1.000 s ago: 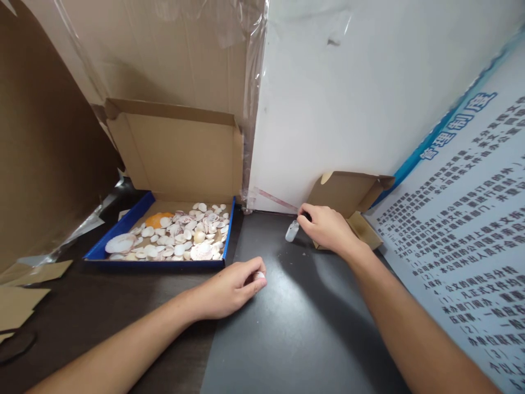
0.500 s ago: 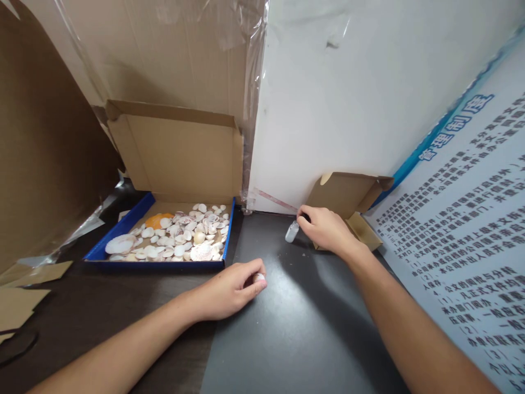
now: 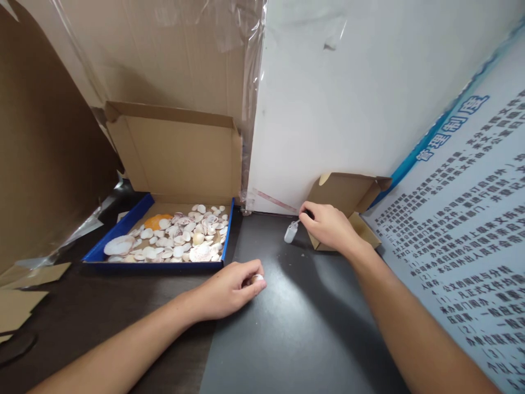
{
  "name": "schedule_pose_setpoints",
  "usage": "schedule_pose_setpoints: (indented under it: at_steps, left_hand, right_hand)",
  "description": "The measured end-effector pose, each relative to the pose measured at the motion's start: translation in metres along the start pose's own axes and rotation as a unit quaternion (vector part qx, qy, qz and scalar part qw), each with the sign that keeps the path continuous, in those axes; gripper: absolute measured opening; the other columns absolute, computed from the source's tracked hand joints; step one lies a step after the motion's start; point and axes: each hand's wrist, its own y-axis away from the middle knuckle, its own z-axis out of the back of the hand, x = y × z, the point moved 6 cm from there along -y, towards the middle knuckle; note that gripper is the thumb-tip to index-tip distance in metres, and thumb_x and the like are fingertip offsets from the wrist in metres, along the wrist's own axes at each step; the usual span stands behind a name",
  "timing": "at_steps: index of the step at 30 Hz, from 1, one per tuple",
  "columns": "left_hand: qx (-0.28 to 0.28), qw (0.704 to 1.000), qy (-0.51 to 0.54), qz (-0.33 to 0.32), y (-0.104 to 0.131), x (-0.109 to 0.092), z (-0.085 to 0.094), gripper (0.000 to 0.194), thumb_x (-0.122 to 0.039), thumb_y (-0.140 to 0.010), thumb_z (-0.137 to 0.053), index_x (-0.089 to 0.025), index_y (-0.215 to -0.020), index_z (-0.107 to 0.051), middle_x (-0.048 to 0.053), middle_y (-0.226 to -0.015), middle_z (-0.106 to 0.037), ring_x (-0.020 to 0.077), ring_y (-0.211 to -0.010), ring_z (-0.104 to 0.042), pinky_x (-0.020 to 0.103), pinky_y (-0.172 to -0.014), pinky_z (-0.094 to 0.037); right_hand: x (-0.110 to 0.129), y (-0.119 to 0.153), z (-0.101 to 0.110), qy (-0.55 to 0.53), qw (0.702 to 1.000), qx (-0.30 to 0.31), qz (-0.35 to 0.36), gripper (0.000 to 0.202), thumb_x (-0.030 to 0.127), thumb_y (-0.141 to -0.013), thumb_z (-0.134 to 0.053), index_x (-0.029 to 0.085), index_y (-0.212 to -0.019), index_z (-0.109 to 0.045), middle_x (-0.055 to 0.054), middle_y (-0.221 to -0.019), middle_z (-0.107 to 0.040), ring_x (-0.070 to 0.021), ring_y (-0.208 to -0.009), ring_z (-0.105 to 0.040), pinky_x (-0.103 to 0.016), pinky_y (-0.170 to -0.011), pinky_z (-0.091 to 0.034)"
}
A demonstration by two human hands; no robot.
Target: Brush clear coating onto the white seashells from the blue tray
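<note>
My left hand is closed around a small shell, white with some brown, mostly covered by my fingers, just above the grey table surface. Farther back on the right, my right hand pinches a black brush cap. A thin pale brush stem reaches from it to the mouth of a small whitish bottle. The bottle is standing slightly tilted on the table; whether the brush tip is inside its neck or at its rim, I cannot tell.
To the left, an open blue-edged cardboard box holds many shells. A smaller open cardboard box sits behind my right hand. Cardboard scraps lie at far left. A white wall panel and a printed board bound the table.
My right hand has drawn slightly away from the bottle, and the thin brush stem now shows between cap and bottle neck. In my left hand, the shell has turned slightly, showing brown.
</note>
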Motion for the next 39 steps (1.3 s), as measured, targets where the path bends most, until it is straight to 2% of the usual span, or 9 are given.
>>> schedule_pose_setpoints:
  at_steps: [11, 17, 20, 22, 25, 28, 31, 34, 39]
  left_hand:
    - [-0.033, 0.999, -0.009, -0.006, 0.001, -0.001, 0.006, 0.029, -0.041, -0.098, -0.033, -0.020, -0.080, -0.040, -0.004, -0.067, -0.045, 0.0119, -0.063, -0.040, 0.025, -0.060, -0.031]
    - [-0.072, 0.997, 0.036, -0.004, 0.002, -0.003, 0.011, 0.030, -0.042, -0.098, -0.029, -0.021, -0.078, -0.036, -0.004, -0.067, -0.037, 0.0121, -0.061, -0.035, 0.026, -0.061, -0.033]
    - [-0.074, 0.995, 0.068, -0.009, 0.003, -0.002, 0.012, 0.029, -0.040, -0.097, -0.028, -0.021, -0.076, -0.034, -0.004, -0.068, -0.035, 0.0112, -0.059, -0.033, 0.025, -0.058, -0.032]
    - [-0.071, 0.994, 0.084, -0.009, 0.004, -0.001, 0.011, 0.024, -0.036, -0.095, -0.029, -0.021, -0.077, -0.034, -0.005, -0.067, -0.034, 0.0107, -0.057, -0.033, 0.025, -0.055, -0.031]
    - [-0.069, 0.992, 0.102, 0.012, 0.003, 0.004, 0.008, 0.017, -0.033, -0.093, -0.033, -0.022, -0.080, -0.034, -0.006, -0.065, -0.035, 0.0097, -0.053, -0.035, 0.024, -0.051, -0.031]
    - [-0.075, 0.984, 0.154, 0.051, -0.001, 0.011, 0.005, 0.019, -0.038, -0.093, -0.036, -0.022, -0.082, -0.033, -0.008, -0.064, -0.035, 0.0078, -0.047, -0.037, 0.023, -0.049, -0.030]
    - [-0.076, 0.968, 0.227, 0.070, -0.005, 0.014, 0.004, 0.022, -0.041, -0.092, -0.041, -0.022, -0.084, -0.034, -0.009, -0.066, -0.040, 0.0057, -0.045, -0.038, 0.022, -0.048, -0.029]
    - [-0.082, 0.959, 0.263, 0.064, -0.008, 0.017, 0.004, 0.026, -0.044, -0.091, -0.045, -0.021, -0.085, -0.035, -0.008, -0.069, -0.044, 0.0043, -0.047, -0.038, 0.021, -0.049, -0.027]
    - [-0.073, 0.957, 0.274, 0.053, -0.009, 0.019, 0.003, 0.030, -0.047, -0.090, -0.049, -0.021, -0.086, -0.035, -0.010, -0.065, -0.039, 0.0045, -0.048, -0.036, 0.021, -0.048, -0.025]
  right_hand:
    - [0.006, 0.009, 0.024, -0.021, 0.999, -0.047, 0.007, 0.019, 0.028, -0.084, -0.044, 0.022, -0.078, -0.061, 0.002, -0.069, -0.063, -0.0127, -0.060, -0.050, -0.024, -0.055, -0.027]
    - [0.027, 0.026, 0.045, -0.107, 0.988, -0.072, 0.083, 0.015, 0.024, -0.085, -0.047, 0.020, -0.078, -0.059, 0.004, -0.058, -0.054, -0.0090, -0.054, -0.044, -0.022, -0.053, -0.029]
    - [0.041, 0.039, 0.046, -0.160, 0.975, -0.087, 0.124, 0.012, 0.023, -0.086, -0.049, 0.019, -0.082, -0.060, 0.005, -0.058, -0.052, -0.0078, -0.053, -0.043, -0.020, -0.052, -0.031]
    - [0.050, 0.049, 0.036, -0.193, 0.965, -0.099, 0.147, 0.009, 0.023, -0.086, -0.051, 0.019, -0.085, -0.059, 0.005, -0.059, -0.051, -0.0078, -0.053, -0.045, -0.020, -0.053, -0.034]
    - [0.058, 0.065, 0.002, -0.250, 0.947, -0.104, 0.173, 0.010, 0.024, -0.086, -0.052, 0.018, -0.092, -0.058, 0.003, -0.063, -0.052, -0.0087, -0.055, -0.049, -0.020, -0.056, -0.039]
    - [0.053, 0.077, -0.037, -0.313, 0.930, -0.107, 0.160, 0.012, 0.023, -0.085, -0.052, 0.017, -0.094, -0.056, 0.001, -0.072, -0.057, -0.0094, -0.058, -0.052, -0.020, -0.058, -0.042]
    - [0.046, 0.081, -0.066, -0.360, 0.919, -0.085, 0.135, 0.014, 0.023, -0.088, -0.048, 0.017, -0.097, -0.056, 0.000, -0.075, -0.059, -0.0090, -0.055, -0.052, -0.020, -0.055, -0.042]
    - [0.046, 0.079, -0.075, -0.356, 0.919, -0.066, 0.154, 0.017, 0.023, -0.091, -0.045, 0.017, -0.098, -0.059, -0.002, -0.082, -0.060, -0.0105, -0.061, -0.053, -0.022, -0.058, -0.042]
    - [0.045, 0.077, -0.072, -0.358, 0.915, -0.076, 0.172, 0.017, 0.023, -0.092, -0.043, 0.018, -0.097, -0.059, -0.005, -0.087, -0.059, -0.0136, -0.072, -0.054, -0.023, -0.062, -0.042]
